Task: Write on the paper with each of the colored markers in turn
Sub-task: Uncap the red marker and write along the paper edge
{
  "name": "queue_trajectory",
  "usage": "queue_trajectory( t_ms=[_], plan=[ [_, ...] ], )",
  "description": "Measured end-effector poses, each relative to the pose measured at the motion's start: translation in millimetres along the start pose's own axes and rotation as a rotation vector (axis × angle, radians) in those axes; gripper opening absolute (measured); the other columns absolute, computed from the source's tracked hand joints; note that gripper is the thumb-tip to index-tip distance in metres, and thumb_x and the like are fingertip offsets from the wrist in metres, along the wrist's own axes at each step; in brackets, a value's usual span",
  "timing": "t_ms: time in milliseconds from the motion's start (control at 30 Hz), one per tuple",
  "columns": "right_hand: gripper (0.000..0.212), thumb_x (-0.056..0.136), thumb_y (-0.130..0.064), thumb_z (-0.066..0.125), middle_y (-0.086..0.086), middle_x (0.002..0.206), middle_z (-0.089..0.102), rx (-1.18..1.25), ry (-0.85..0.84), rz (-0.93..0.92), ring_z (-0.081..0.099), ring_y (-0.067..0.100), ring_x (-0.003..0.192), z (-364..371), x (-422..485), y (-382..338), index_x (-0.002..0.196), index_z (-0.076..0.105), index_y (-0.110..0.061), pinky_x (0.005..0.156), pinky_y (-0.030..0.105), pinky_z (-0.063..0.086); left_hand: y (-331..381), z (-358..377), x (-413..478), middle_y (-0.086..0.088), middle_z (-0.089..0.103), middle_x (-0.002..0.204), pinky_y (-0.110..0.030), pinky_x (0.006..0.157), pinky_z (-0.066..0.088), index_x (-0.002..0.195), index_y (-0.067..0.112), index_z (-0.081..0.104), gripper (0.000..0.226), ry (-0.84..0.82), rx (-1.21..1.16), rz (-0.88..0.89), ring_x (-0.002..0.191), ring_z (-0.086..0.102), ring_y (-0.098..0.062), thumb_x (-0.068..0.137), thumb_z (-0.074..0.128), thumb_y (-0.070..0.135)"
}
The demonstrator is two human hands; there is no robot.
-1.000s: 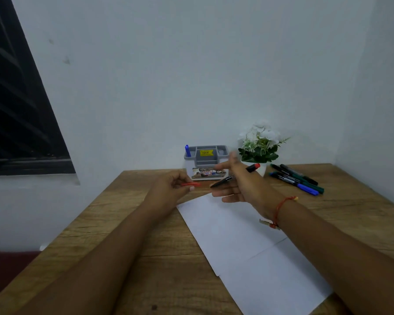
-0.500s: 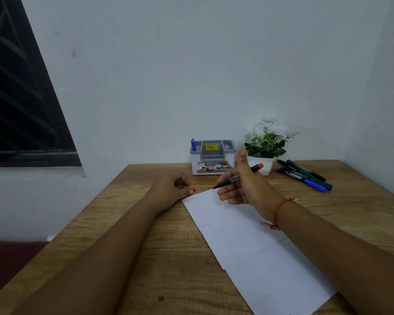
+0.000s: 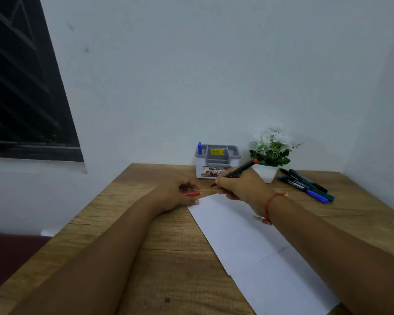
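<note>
A white sheet of paper (image 3: 248, 237) lies at an angle on the wooden table (image 3: 146, 258). My right hand (image 3: 239, 185) grips an uncapped red marker (image 3: 241, 168) in a writing hold, its tip just above the paper's far corner. My left hand (image 3: 175, 194) rests on the table at the paper's left edge and holds the marker's red cap (image 3: 192, 193). Three more markers (image 3: 305, 184), blue, green and black, lie capped to the right.
A grey and white desk organiser (image 3: 216, 161) with a blue pen stands at the back by the wall. A white pot of artificial flowers (image 3: 270, 153) stands right of it. A dark window is at the left.
My right hand has turned the marker into a writing grip and lowered it to the paper's far corner. My left hand has come down onto the table with the cap.
</note>
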State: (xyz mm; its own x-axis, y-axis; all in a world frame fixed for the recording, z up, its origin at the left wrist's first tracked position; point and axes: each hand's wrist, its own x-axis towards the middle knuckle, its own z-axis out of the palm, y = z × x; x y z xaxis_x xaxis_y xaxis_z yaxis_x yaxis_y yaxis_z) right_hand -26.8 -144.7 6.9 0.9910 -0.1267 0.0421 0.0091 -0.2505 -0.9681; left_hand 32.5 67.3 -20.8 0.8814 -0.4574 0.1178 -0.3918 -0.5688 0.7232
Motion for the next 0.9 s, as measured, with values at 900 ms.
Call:
queue_trajectory(
  t_ms=[900],
  plan=[
    [0.015, 0.072, -0.021, 0.068, 0.006, 0.078, 0.075, -0.288, -0.037, -0.019, 0.067, 0.012, 0.073, 25.1, 12.6, 27.8, 0.079, 0.073, -0.009, 0.069, 0.031, 0.057, -6.8, -0.5, 6.0, 0.020, 0.069, 0.107, -0.025, 0.098, 0.039, 0.097, 0.036, 0.077, 0.020, -0.079, 0.008, -0.010, 0.105, 0.055, 0.002, 0.079, 0.080, 0.030]
  ],
)
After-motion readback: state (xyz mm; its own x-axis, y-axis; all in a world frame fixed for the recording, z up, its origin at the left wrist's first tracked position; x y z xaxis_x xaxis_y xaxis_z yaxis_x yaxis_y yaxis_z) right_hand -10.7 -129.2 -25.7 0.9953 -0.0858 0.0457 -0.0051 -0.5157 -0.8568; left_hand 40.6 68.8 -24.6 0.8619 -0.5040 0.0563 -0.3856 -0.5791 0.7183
